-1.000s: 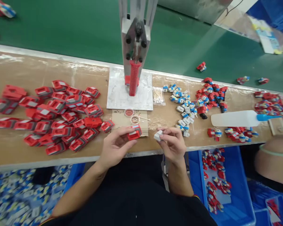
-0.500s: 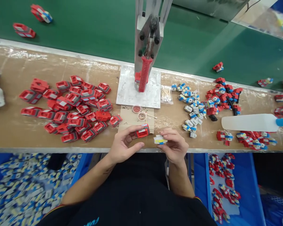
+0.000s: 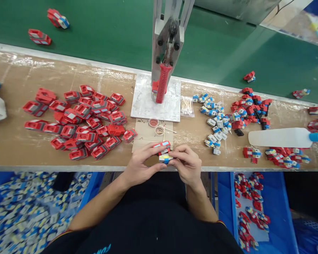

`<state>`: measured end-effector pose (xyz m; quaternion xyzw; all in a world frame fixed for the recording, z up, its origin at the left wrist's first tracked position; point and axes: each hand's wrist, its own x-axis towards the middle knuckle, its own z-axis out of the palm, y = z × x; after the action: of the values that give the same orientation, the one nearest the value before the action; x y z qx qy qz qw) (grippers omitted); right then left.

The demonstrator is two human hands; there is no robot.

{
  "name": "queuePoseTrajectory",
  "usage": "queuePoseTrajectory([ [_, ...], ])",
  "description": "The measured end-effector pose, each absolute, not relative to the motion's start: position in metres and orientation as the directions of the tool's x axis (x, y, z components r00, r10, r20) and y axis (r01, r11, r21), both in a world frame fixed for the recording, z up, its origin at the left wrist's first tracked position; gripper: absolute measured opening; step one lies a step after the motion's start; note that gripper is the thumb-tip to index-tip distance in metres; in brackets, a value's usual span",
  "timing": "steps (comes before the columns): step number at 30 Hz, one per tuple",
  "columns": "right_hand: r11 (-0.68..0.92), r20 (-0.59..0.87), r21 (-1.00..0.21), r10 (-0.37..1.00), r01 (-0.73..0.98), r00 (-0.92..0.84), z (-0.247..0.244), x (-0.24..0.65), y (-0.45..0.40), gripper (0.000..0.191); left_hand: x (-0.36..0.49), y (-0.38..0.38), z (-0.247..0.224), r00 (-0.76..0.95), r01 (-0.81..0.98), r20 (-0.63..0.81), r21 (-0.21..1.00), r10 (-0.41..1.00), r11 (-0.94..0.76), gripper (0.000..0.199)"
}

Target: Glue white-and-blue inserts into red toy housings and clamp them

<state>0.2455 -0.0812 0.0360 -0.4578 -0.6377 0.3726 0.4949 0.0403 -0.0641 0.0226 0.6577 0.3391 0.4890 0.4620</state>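
Observation:
My left hand [image 3: 141,163] grips a red plastic toy part [image 3: 162,146] with grey and white markings, just above the table's front edge. Pinched in the fingers of my right hand [image 3: 187,164] is a white, blue and yellow toy part [image 3: 165,158]. It lies against the near side of the red part, and my left thumb is close to its left end. Whether the two parts are joined I cannot tell. Beyond the hands are two small round dishes, one with dark red contents [image 3: 153,122] and one paler [image 3: 159,130], with cotton swabs [image 3: 170,131] by them.
A hand press with a red handle [image 3: 163,83] stands on a metal plate [image 3: 140,106]. Red parts [image 3: 82,113] are heaped left; white-blue parts [image 3: 214,120] and a white bottle [image 3: 279,137] lie right. Blue bins [image 3: 277,211] flank me. Toys ride the green belt [image 3: 108,35].
My right hand has moved left, bringing the white-blue part against the red one. My left hand has turned the red part slightly. Toys on the green belt have shifted right.

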Motion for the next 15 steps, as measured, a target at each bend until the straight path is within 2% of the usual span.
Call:
queuePoseTrajectory([
  [2, 0.261, 0.252, -0.947, 0.965, 0.189, -0.072, 0.033, 0.244, -0.081, 0.020, 0.036, -0.064, 0.026, 0.302, 0.028, 0.392, 0.907, 0.869, -0.419, 0.052],
  [4, 0.221, 0.213, -0.963, 0.975, 0.151, -0.068, 0.031, 0.241, -0.080, 0.046, 0.030, -0.067, 0.027, 0.307, 0.067, 0.432, 0.879, 0.848, -0.472, 0.050],
  [6, 0.203, 0.180, -0.969, 0.970, 0.141, -0.161, 0.031, 0.241, -0.077, 0.072, 0.022, -0.071, 0.024, 0.302, 0.136, 0.422, 0.868, 0.855, -0.477, 0.047],
  [7, 0.201, 0.162, -0.969, 0.956, 0.145, -0.244, 0.032, 0.242, -0.074, 0.076, 0.018, -0.073, 0.022, 0.286, 0.145, 0.419, 0.870, 0.862, -0.471, 0.044],
  [9, 0.208, 0.137, -0.967, 0.909, 0.144, -0.395, 0.034, 0.244, -0.069, 0.066, 0.012, -0.075, 0.017, 0.234, 0.109, 0.343, 0.921, 0.910, -0.375, 0.041],
  [10, 0.218, 0.140, -0.966, 0.889, 0.136, -0.435, 0.036, 0.244, -0.067, 0.059, 0.011, -0.076, 0.016, 0.191, 0.067, 0.256, 0.960, 0.948, -0.273, 0.043],
  [13, 0.251, 0.179, -0.960, 0.891, 0.124, -0.418, 0.034, 0.240, -0.066, 0.049, 0.012, -0.076, 0.019, 0.168, -0.028, 0.031, 0.999, 0.985, -0.027, 0.048],
  [15, 0.246, 0.177, -0.960, 0.905, 0.135, -0.387, 0.030, 0.235, -0.065, 0.050, 0.013, -0.073, 0.019, 0.142, -0.070, -0.029, 0.997, 0.989, 0.040, 0.052],
])
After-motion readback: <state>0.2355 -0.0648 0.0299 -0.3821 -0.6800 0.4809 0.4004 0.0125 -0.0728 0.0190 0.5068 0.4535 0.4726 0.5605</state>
